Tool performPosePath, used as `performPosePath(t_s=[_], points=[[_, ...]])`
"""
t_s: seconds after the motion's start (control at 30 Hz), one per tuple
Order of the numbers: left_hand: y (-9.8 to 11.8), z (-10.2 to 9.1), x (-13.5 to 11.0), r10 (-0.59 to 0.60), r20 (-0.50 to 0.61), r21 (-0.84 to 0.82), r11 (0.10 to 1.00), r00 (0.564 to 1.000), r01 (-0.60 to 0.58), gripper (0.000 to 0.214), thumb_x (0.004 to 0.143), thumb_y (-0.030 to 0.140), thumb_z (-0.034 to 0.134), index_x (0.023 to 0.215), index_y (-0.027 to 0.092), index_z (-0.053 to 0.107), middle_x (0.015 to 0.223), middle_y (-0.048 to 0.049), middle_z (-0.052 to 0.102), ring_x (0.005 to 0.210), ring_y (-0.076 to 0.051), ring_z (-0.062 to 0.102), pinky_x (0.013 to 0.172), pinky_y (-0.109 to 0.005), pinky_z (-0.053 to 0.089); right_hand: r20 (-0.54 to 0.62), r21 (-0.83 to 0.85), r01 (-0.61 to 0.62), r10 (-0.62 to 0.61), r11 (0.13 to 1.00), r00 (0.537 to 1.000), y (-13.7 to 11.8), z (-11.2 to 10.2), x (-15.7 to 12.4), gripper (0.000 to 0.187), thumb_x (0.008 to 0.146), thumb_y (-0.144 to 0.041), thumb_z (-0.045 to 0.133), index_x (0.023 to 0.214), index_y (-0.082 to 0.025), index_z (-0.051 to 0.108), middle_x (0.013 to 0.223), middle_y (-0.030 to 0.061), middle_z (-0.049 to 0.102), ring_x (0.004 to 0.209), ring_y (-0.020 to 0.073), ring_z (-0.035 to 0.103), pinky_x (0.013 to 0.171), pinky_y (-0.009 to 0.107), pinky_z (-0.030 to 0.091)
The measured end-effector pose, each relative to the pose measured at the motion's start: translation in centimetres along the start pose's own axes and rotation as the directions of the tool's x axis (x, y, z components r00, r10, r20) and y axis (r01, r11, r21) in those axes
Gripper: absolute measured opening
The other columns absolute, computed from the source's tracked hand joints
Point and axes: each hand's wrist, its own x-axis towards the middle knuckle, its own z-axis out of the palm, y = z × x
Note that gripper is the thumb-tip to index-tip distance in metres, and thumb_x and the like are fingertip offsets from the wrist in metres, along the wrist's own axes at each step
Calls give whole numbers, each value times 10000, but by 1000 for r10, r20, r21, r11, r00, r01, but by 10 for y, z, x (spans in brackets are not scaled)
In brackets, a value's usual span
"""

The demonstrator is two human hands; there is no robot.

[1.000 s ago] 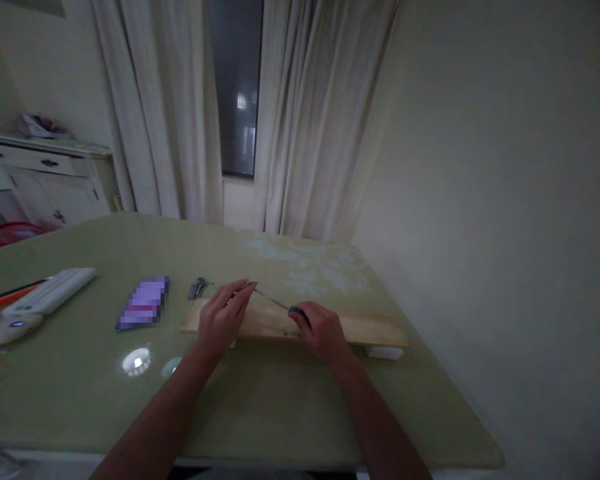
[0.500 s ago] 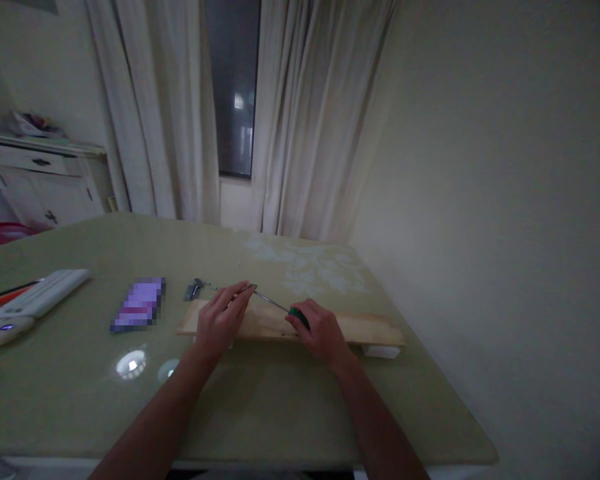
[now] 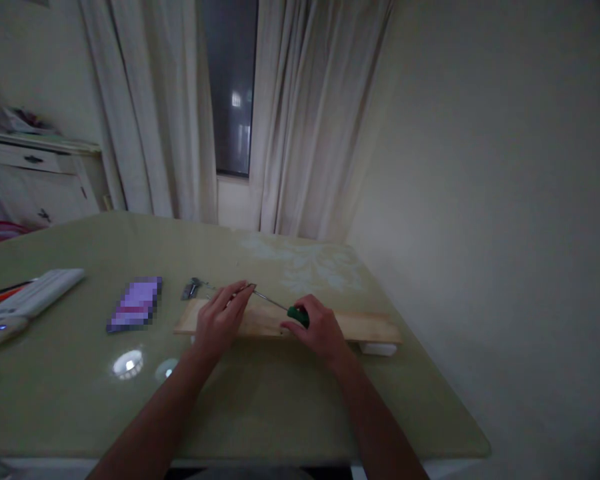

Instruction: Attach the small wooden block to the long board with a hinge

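A screwdriver point(image 3: 298, 316) with a green handle is held in my right hand point(image 3: 321, 327), its fingers closed around the handle. The metal shaft slants up and left toward the fingertips of my left hand point(image 3: 222, 316). Those fingertips press together on a small dark metal piece point(image 3: 251, 287), too small to make out, where the screwdriver's tip meets it. Both hands are over a pale wooden board point(image 3: 367, 327), which lies raised on white blocks point(image 3: 379, 348). Part of the board's left half is hidden by my left hand.
Small metal hardware point(image 3: 192, 288) lies beyond the board's left end. Farther left are a blurred purple packet point(image 3: 136, 303) and a long white device point(image 3: 40, 293) with a blue light, beside orange and black items. A wall point(image 3: 480, 233) stands to the right.
The view has shifted slightly. My right fingers have loosened and turned a little on the screwdriver handle, baring more of the green. My left hand stays in place.
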Motion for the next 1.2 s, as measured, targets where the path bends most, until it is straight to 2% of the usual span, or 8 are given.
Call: performPosePath(t_s=[0.37, 0.47, 0.6, 0.8, 0.9, 1.03, 1.1, 1.2], points=[[-3, 1, -1, 14, 4, 4, 1000, 1000, -14, 247, 1004, 120, 643, 1203, 228, 743, 1167, -89, 791, 991, -215, 763, 900, -337, 612, 95, 19, -18, 16, 1000, 995, -5, -1, 0, 309, 1059, -493, 569, 1008, -220, 706, 891, 39, 761, 785, 178, 708, 713, 278, 491], [-3, 2, -2, 4, 23, -19, 1000, 1000, -3, 248, 1008, 120, 634, 1211, 220, 735, 1172, -93, 785, 1013, -220, 760, 914, -342, 613, 60, -23, 0, 2, 1000, 998, -3, -3, 1, 327, 997, -523, 664, 1035, -199, 696, 947, 75, 754, 852, 208, 704, 739, 301, 505], [-3, 0, 0, 34, 10, -32, 999, 999, -34, 247, 1007, 133, 648, 1223, 218, 733, 1163, -95, 784, 996, -215, 759, 905, -329, 615, 75, -107, 44, -36, 993, 997, -3, -8, 2, 340, 1055, -490, 570, 965, -193, 711, 934, 109, 753, 914, 241, 691, 762, 330, 490], [-1, 0, 2, 10, 8, -50, 999, 1000, -9, 218, 1028, 160, 623, 1197, 223, 745, 1151, -85, 787, 998, -209, 761, 920, -324, 610, 153, 10, -46, 44, 999, 987, -15, -18, 6, 286, 1045, -432, 621, 877, -208, 683, 815, 10, 733, 708, 145, 658, 646, 259, 445], [1, 3, 2, -78, 6, -54, 995, 997, 79, 165, 1036, 210, 628, 1135, 208, 761, 1123, -86, 786, 972, -200, 762, 915, -310, 604, 181, -127, -15, 39, 992, 983, -22, -32, 15, 245, 947, -406, 766, 1003, -178, 694, 960, 63, 753, 837, 183, 687, 711, 275, 463], [2, 4, 4, -185, -26, -81, 980, 982, 182, 141, 1025, 235, 652, 1080, 204, 778, 1096, -80, 793, 947, -184, 767, 881, -279, 595, 286, -300, 84, 6, 950, 958, -39, -52, 34, 230, 1041, -358, 634, 972, -153, 715, 994, 126, 760, 943, 225, 691, 733, 297, 428], [2, 2, 6, -199, -49, -86, 977, 979, 194, 136, 1019, 238, 662, 1072, 212, 785, 1087, -77, 799, 945, -187, 768, 871, -282, 592, 345, -161, -30, 84, 987, 935, -47, -60, 44, 317, 1072, -386, 573, 899, -161, 712, 893, 87, 755, 841, 183, 682, 713, 279, 420], [0, -2, 9, -216, -78, -81, 974, 973, 209, 132, 1010, 243, 674, 1059, 223, 795, 1073, -77, 806, 941, -198, 766, 882, -303, 588, 559, 111, -302, 191, 947, 806, -53, -67, 55, 444, 1121, -423, 415, 915, -162, 709, 720, 13, 697, 589, 112, 595, 613, 248, 408]])
